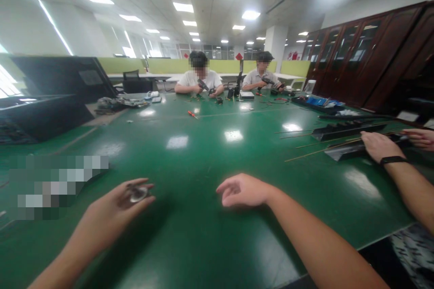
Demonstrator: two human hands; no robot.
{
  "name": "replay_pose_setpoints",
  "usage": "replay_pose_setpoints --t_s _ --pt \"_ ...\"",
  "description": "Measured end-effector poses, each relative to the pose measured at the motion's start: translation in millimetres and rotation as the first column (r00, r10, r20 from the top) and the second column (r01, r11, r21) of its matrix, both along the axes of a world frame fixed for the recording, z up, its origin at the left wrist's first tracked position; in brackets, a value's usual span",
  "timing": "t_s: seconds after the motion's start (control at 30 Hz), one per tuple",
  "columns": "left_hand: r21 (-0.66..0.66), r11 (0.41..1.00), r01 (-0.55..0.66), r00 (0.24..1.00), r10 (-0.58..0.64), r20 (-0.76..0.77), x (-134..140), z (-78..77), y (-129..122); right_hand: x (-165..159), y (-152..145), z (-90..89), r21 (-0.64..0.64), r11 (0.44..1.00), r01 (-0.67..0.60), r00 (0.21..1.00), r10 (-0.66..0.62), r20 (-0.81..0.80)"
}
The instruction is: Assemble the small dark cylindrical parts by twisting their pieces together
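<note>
Left hand [110, 205] half-curled around shiny object [138, 194]

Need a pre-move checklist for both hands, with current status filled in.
1. Left hand has hold of the small round shiny grey object: ok, between thumb and fingers.
2. Object's exact type and facing: cannot tell, too blurred.
3. Right hand free: cannot tell, fingers curled inward; nothing visible in them.
4. Slim orange-red-handled tool beside either hand: not ok, lies well beyond both on the glossy green tabletop.
5. Co-worker's hand with black wristband apart from right hand: ok, it is off to the right at the long black channel-shaped part.
</note>
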State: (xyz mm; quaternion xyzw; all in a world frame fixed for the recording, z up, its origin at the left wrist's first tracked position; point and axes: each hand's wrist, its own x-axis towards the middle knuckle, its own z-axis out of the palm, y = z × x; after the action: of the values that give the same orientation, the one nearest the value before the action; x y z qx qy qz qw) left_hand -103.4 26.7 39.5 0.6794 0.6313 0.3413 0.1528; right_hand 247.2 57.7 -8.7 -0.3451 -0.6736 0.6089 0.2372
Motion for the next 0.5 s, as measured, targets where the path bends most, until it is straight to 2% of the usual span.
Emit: replay_pose_setpoints --t_s 0.07,0.1,0.2,0.27,0.4,0.5 --pt "-0.119 0.982 0.149 0.979 -0.130 0.155 31.5 -3.1 14.6 3.1 2.4 -0.4 0.010 0.999 0.054 0.998 -0.054 -0.026" --pt "-0.119 0.966 0.227 0.961 -0.203 0.187 48.5 -5.3 19.1 5.1 4.0 -1.0 0.015 0.996 0.084 0.995 -0.084 -0.046" --pt "-0.049 0.910 0.412 0.910 -0.407 0.082 92.9 -12.7 23.0 12.0 9.7 -3.8 0.031 0.986 0.164 0.982 -0.160 -0.100" --pt "0.031 0.864 0.502 0.865 -0.501 -0.017 111.4 -17.8 21.0 16.4 11.9 -4.7 0.061 0.985 0.161 0.984 -0.155 -0.087" --pt "0.109 0.801 0.589 0.807 -0.576 -0.130 120.2 -30.0 16.4 19.3 7.3 0.9 0.214 0.976 0.033 0.997 -0.048 0.066" --pt "0.111 0.811 0.575 0.816 -0.558 -0.150 113.6 -39.9 16.0 13.7 -1.8 7.7 0.353 0.934 0.056 0.977 -0.125 0.175"
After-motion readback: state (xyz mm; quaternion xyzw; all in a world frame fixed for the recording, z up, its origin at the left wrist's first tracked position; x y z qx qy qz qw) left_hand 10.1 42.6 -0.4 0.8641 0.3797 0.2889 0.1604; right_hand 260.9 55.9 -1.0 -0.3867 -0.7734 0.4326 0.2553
